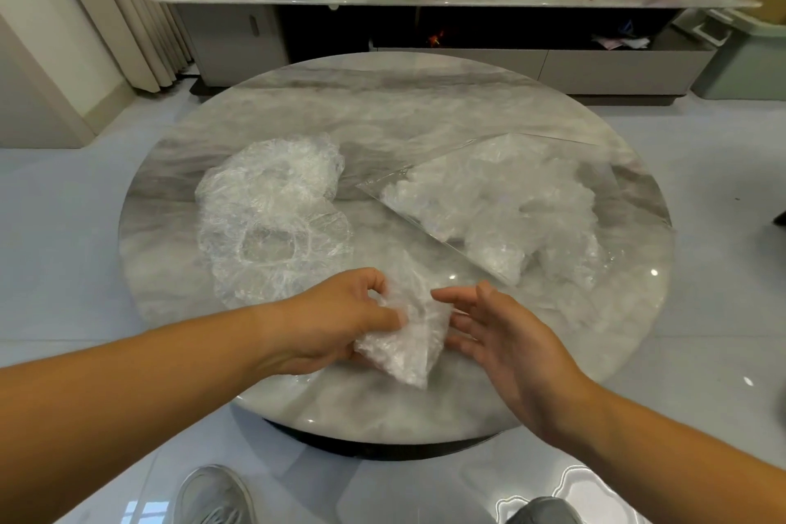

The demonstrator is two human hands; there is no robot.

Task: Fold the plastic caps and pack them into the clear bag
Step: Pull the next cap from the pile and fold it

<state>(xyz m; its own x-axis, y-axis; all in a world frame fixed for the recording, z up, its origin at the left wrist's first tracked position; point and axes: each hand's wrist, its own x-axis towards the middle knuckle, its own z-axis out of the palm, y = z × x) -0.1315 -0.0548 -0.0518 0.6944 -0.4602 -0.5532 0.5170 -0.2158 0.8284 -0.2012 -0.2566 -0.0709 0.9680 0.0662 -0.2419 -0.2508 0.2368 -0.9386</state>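
On the round table (383,98), loose plastic caps (272,217) lie at nine o'clock; at six, the left hand (340,319) pinches a folded cap (404,345); the right hand (502,336) sits just beside it, fingers straight; the clear bag (510,204), part-filled, lies at three.

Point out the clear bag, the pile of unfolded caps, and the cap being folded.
clear bag (374,186), head view, bare left corner.
pile of unfolded caps (272,217), head view, middle of the heap.
cap being folded (408,336), head view, its crumpled middle.
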